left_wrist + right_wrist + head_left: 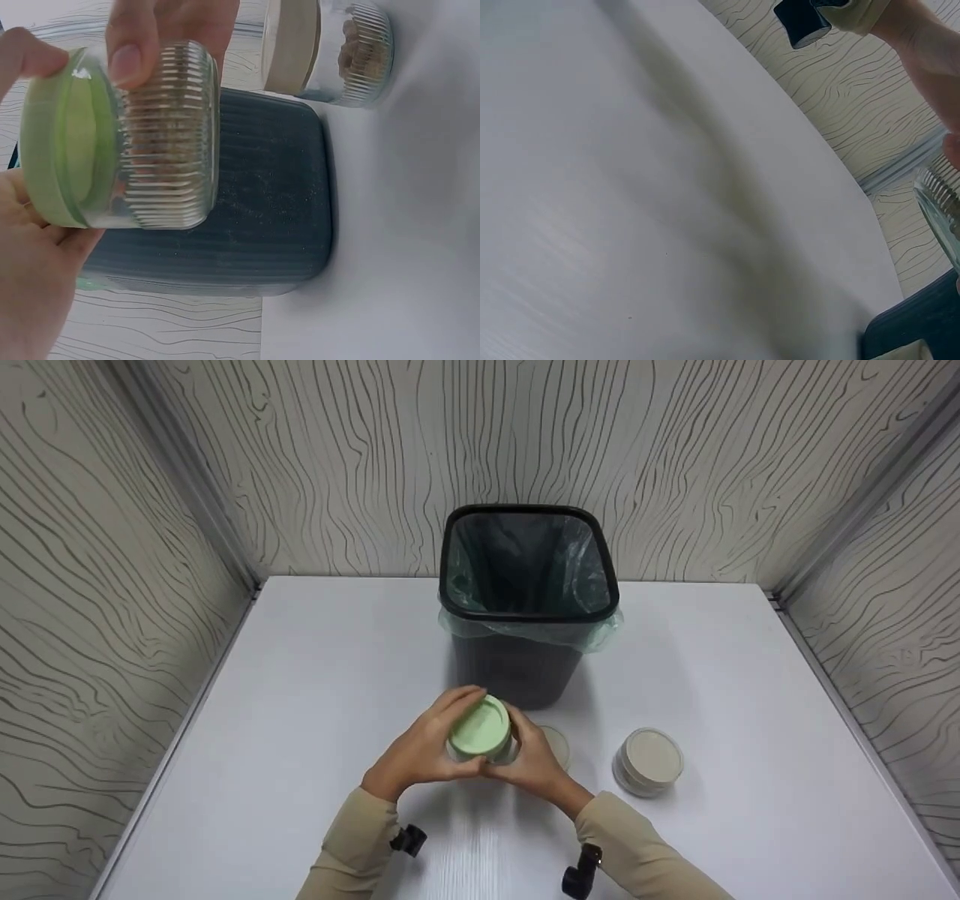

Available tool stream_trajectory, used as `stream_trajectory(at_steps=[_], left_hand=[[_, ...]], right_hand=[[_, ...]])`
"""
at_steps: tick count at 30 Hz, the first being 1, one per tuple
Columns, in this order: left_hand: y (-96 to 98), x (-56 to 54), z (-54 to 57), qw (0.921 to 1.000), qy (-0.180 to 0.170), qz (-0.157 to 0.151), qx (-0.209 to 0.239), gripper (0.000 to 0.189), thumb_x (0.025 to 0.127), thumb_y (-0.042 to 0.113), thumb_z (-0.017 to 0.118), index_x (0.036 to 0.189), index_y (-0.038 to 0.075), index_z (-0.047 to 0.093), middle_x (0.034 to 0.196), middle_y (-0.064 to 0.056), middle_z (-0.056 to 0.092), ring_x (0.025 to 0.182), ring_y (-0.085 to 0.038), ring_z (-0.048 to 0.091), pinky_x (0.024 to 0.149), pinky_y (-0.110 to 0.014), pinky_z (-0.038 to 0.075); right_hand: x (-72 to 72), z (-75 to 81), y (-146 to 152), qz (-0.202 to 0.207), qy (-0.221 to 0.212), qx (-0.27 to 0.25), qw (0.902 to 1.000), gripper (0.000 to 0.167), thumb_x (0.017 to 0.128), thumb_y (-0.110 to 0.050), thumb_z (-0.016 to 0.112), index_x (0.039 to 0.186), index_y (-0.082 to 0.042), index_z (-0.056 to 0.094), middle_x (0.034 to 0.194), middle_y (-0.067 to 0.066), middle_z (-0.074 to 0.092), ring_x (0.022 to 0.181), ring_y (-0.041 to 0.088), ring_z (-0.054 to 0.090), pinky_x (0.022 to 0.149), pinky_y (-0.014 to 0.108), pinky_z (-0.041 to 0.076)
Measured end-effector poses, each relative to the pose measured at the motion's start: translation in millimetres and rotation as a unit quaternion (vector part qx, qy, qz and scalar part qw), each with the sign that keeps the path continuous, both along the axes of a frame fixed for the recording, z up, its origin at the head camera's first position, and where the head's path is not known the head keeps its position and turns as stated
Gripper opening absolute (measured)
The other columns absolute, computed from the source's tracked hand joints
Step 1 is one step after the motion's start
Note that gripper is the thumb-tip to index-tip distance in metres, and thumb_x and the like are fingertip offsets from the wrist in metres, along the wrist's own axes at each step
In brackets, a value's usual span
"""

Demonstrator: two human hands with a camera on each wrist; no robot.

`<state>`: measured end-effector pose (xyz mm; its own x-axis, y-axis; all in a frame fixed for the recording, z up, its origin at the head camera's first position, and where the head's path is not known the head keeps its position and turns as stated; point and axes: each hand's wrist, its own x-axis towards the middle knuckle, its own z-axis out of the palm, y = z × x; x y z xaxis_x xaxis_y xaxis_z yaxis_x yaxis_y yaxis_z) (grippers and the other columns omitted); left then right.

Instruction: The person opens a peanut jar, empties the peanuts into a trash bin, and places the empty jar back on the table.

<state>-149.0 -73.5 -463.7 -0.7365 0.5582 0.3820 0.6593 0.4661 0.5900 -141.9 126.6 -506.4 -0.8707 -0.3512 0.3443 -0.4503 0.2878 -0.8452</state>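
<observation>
A ribbed glass jar with a light green lid is held up off the table, in front of the bin. Brownish contents show through its glass in the left wrist view. My left hand grips the jar from the left, its fingers curved round the lid side. From the right, my right hand holds the same jar, with fingers and thumb round it. Behind the right hand, a jar with a beige lid is partly hidden. The right wrist view catches only the held jar's glass edge.
A dark bin lined with a thin greenish bag stands at the back middle of the white table. Another beige-lidded jar stands to the right. Wood-patterned panels enclose the back and sides.
</observation>
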Motion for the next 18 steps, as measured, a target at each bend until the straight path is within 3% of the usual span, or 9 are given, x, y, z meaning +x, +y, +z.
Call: stream_trajectory(at_steps=[10,18], left_hand=[[1.6,2.0,-0.5,0.9998,0.006,0.014,0.010,0.079,0.077,0.035,0.078,0.141,0.003,0.044,0.142,-0.014,0.048,0.132,-0.027,0.051,0.104,-0.040,0.050],[5.8,3.4,-4.7,0.9963,0.032,0.075,0.026,0.079,0.072,0.046,0.081,0.132,0.004,0.053,0.130,-0.011,0.055,0.121,-0.022,0.058,0.099,-0.037,0.053]], right_hand=[[1.2,-0.2,-0.4,-0.014,0.007,0.002,0.9999,0.087,0.069,-0.015,0.086,0.139,0.009,0.040,0.136,0.023,0.054,0.128,0.015,0.052,0.106,0.025,0.047],[4.2,-0.5,-4.5,-0.053,0.017,0.022,0.9982,0.087,0.066,-0.016,0.087,0.136,0.009,0.043,0.134,0.022,0.056,0.124,0.030,0.055,0.105,0.034,0.049]])
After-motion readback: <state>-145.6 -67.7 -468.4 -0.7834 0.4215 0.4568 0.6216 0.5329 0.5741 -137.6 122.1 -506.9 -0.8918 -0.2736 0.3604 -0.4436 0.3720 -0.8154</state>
